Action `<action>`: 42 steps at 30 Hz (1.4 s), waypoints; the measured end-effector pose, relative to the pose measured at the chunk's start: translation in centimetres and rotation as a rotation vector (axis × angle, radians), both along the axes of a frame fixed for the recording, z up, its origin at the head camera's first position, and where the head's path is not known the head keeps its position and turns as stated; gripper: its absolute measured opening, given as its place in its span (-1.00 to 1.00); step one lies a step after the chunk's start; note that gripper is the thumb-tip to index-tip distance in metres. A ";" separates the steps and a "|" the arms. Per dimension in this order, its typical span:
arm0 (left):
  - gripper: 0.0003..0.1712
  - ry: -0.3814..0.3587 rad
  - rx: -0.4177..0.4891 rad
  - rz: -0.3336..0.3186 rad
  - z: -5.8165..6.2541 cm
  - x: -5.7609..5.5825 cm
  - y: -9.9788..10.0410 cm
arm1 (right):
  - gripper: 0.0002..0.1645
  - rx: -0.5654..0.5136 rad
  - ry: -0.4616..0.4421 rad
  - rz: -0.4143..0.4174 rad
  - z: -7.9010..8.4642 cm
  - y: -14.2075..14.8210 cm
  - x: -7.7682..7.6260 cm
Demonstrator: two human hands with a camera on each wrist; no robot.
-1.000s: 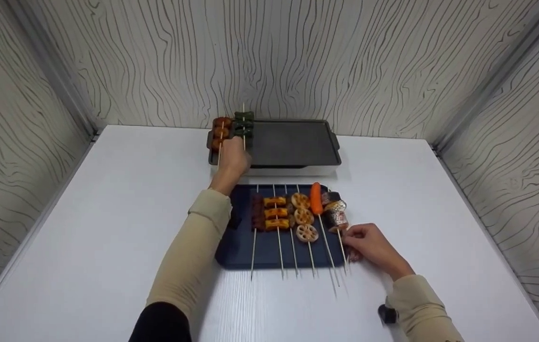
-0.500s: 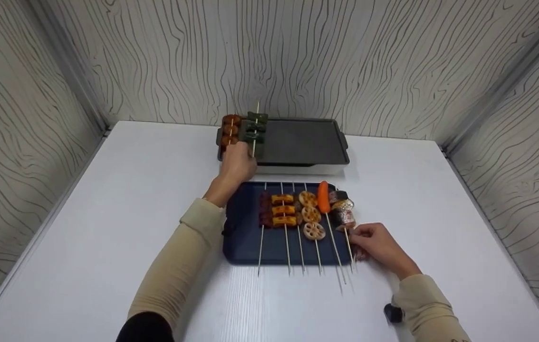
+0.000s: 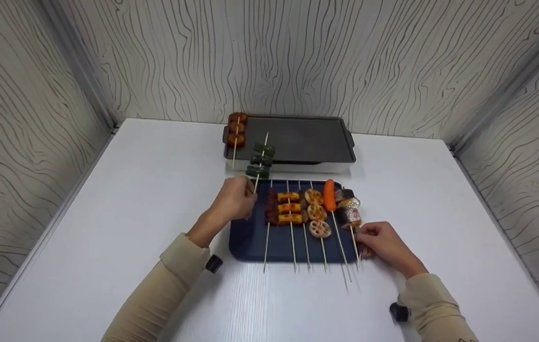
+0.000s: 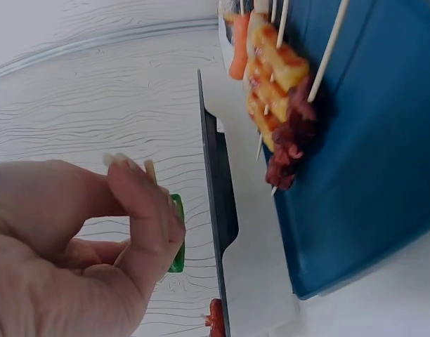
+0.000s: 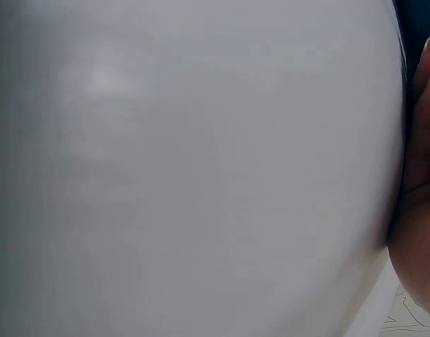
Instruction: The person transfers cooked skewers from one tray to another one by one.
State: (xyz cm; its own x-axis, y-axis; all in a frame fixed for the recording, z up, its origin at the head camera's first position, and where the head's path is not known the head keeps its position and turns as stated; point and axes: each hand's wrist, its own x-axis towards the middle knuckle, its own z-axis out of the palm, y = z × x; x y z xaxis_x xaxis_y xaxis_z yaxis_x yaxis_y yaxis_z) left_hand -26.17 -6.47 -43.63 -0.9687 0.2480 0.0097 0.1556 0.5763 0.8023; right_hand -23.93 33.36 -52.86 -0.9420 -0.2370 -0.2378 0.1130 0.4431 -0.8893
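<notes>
My left hand point(image 3: 236, 197) pinches the stick of a green pepper skewer point(image 3: 261, 160), raised and tilted between the griddle point(image 3: 300, 140) and the blue tray point(image 3: 250, 247). In the left wrist view, the curled fingers point(image 4: 155, 217) hide most of the green pieces point(image 4: 177, 242). My right hand point(image 3: 386, 244) grips the tray's right rim with bent fingers, close to the stick of a fish-like skewer point(image 3: 349, 216). Only part of that hand point(image 5: 422, 182) shows in the right wrist view. One skewer of browned round pieces point(image 3: 236, 128) lies at the griddle's left end.
On the tray lie several skewers: dark red meat point(image 3: 272, 209), yellow glazed pieces point(image 3: 289, 208), lotus root slices point(image 3: 319, 213) and an orange sausage point(image 3: 330, 195). Their sticks overhang its front edge. A patterned wall point(image 3: 269, 57) stands behind the white table point(image 3: 155, 166).
My left hand has lifted the green pepper skewer off the griddle and drawn it back toward the tray. The right hand stays at the tray's right rim. The view has shifted slightly.
</notes>
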 end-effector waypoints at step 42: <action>-0.76 -0.154 0.031 -0.033 -6.5 5.7 0.7 | -0.80 0.018 0.026 -0.030 -0.2 -0.1 0.1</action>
